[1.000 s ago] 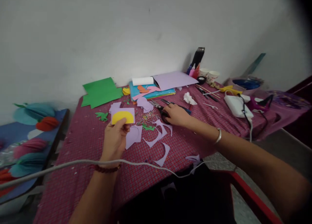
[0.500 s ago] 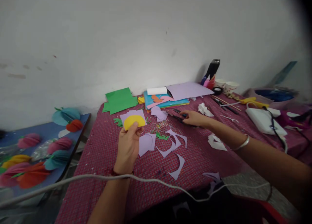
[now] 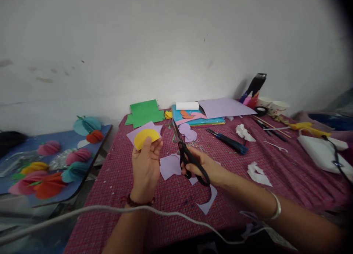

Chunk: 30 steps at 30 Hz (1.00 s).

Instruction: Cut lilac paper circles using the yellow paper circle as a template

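Observation:
My left hand pinches a yellow paper half-circle laid against a piece of purple paper, held up above the table. In my right hand is a pair of black-handled scissors, its blades pointing up and away from me. The blades look nearly closed and stay apart from the paper. Below the hands lie purple paper offcuts, one of them a curved strip. Cut purple rounds rest just beyond the scissors.
A dark blue utility knife lies right of the scissors. Green sheets and a large purple sheet sit near the wall. Crumpled tissue is at the right. A white cable crosses in front. Paper fruits cover a blue table.
My right hand has picked up the scissors from the table and brought them toward me, beside my left hand. The left hand still holds the papers. The view has shifted slightly.

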Each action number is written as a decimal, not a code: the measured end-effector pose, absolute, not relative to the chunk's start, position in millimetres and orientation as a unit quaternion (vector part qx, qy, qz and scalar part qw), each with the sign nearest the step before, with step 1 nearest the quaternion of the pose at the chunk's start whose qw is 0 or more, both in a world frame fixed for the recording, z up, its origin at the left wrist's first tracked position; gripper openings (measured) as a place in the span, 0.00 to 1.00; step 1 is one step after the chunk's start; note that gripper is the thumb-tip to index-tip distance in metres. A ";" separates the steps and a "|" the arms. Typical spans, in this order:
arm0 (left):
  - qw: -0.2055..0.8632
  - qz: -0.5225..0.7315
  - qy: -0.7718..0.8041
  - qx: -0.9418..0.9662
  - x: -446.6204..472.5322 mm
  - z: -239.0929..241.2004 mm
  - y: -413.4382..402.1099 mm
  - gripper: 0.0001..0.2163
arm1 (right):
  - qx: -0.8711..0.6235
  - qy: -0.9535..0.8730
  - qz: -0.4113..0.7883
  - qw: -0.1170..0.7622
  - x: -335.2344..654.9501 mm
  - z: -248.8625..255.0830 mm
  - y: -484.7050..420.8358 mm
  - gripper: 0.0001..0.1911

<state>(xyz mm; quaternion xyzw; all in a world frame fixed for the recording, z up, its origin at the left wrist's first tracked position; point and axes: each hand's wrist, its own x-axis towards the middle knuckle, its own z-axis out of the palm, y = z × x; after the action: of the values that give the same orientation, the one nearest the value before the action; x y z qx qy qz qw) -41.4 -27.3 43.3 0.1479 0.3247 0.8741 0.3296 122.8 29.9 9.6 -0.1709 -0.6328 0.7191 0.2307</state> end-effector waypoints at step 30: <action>0.339 0.859 0.364 0.121 -19.7 24.1 -14.5 0.09 | -0.198 -0.559 0.757 0.274 102.6 -16.6 20.6 0.27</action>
<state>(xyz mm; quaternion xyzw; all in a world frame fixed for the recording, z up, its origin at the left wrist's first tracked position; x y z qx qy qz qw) -19.7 -14.5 24.1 0.1213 0.3635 0.8594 0.3386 102.6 20.6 -16.6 -0.1979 -0.5590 0.7571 0.2744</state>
